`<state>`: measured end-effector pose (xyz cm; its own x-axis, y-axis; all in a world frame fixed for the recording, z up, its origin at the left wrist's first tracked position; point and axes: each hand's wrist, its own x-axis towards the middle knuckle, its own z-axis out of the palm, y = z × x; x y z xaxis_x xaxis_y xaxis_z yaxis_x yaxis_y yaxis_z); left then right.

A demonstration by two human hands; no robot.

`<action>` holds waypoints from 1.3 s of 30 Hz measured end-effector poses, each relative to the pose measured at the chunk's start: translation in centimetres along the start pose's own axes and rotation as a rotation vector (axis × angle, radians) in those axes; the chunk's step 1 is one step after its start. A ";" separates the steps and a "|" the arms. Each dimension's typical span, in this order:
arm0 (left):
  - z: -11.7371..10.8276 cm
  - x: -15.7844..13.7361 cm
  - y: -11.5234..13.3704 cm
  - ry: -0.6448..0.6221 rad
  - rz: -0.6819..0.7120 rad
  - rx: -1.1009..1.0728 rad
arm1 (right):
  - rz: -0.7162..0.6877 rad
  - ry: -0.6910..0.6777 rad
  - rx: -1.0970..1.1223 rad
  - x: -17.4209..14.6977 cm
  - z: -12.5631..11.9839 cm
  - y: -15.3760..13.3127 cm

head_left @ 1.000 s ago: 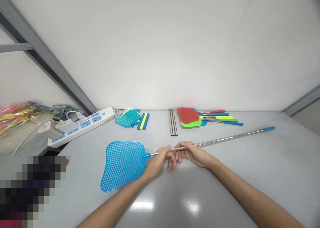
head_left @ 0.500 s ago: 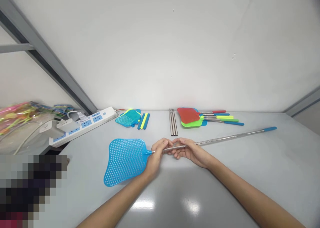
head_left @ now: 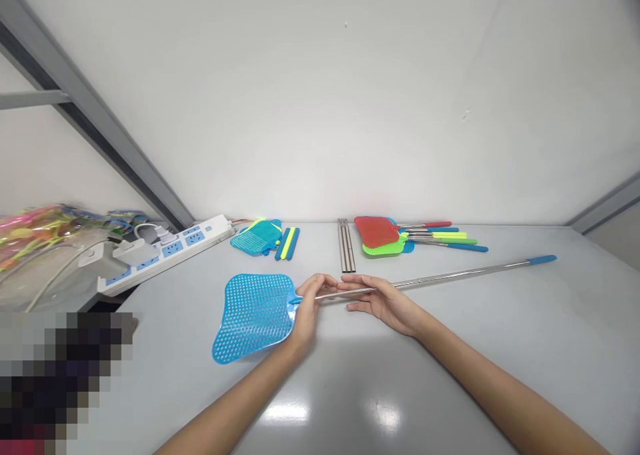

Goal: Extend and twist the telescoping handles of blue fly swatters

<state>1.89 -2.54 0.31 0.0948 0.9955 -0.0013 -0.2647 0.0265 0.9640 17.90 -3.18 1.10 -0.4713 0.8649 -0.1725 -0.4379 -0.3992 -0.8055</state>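
A blue fly swatter with a long, extended metal rod is in front of me, its perforated head at left and its blue grip far to the right. My left hand is closed round the rod just beside the head. Farther along, my right hand holds the rod loosely, the rod passing across its fingers, some of them stretched out. The fingertips of both hands are close together. Beyond them lie several bare metal rods side by side, and a stack of swatters topped by a red swatter head.
At the back left are stacked loose swatter heads and blue and yellow grips. A white power strip with plugs and cables runs along the left side, near a bag of colourful items. A wall closes off the back of the grey table.
The swatter head has shifted slightly right and tilted, with my left hand now closer to it. The fingers of my right hand have spread more. The swatter's far grip has moved slightly right.
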 end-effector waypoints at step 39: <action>0.0 -0.9 1.1 -0.350 -0.025 0.260 | -0.021 -0.143 -0.192 -0.2 -0.1 0.4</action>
<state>1.55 -3.44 1.40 0.4294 0.9028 0.0218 -0.0125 -0.0182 0.9998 17.93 -3.51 0.76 -0.5730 0.8153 -0.0835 -0.3020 -0.3047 -0.9033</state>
